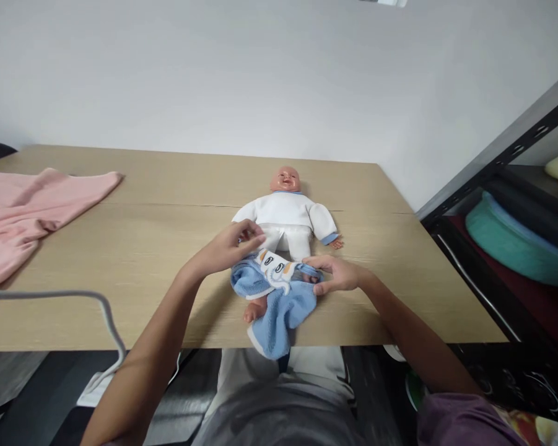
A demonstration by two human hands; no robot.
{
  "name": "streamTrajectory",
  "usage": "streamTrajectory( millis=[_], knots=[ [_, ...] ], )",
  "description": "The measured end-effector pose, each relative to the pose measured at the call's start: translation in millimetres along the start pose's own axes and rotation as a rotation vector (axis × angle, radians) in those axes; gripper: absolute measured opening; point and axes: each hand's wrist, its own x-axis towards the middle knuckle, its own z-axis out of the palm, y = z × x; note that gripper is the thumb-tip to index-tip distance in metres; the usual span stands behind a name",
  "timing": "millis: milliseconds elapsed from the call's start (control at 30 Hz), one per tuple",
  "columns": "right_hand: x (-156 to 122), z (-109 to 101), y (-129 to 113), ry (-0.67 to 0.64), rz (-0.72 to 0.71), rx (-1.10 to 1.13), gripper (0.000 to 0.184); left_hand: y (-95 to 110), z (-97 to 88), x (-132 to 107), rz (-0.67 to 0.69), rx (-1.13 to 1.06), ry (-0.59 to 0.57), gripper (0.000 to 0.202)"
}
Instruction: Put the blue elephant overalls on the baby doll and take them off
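A baby doll (285, 209) lies on its back, head away from me, in a white top with blue cuffs. Blue terry doll pants (283, 313) with a white cartoon-face panel are bunched round its lower legs, one leg hanging toward the table edge. One bare doll foot (254, 311) pokes out at the left. My right hand (338, 274) grips the right edge of the pants' opening between thumb and fingers. Above the pants' left side hovers my left hand (235, 244), beside the doll's arm, thumb and fingers apart and holding nothing visible.
Pink cloth (32, 210) lies on the left of the wooden table (167, 179). A grey cable (74, 295) crosses the front left edge. At the right stands a black shelf rack (496, 164) holding a teal container (515, 244). A white wall rises behind.
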Motion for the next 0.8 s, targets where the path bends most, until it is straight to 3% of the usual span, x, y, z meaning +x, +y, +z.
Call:
streamTrajectory(
  millis=[100,167,233,367,433,500,667,800],
  knots=[
    [-4,3,1,0.001,-0.004,0.062,0.046,29,-1.8,20,0.114,0.017,-0.357,0.043],
    [-3,6,6,0.046,0.021,0.158,0.053,44,-1.3,35,0.086,0.024,-0.608,0.04],
    [-1,10,9,0.101,0.042,0.236,0.058,52,0.7,51,0.052,-0.021,-0.767,0.037],
    [3,16,1,0.111,0.089,0.185,0.062,50,9.8,75,0.062,-0.186,-0.777,0.036],
    [2,18,-7,0.105,0.126,0.032,0.056,40,16.5,84,0.074,-0.231,-0.781,0.036],
    [0,20,-13,0.106,0.147,-0.061,0.048,28,23.5,92,0.094,-0.279,-0.858,0.037],
    [-2,18,-9,0.223,0.068,0.19,0.051,5,35.4,104,0.173,-0.345,-1.15,0.039],
    [-2,13,-3,0.338,0.017,0.356,0.047,0,37.6,107,0.242,-0.378,-1.188,0.037]
  ],
)
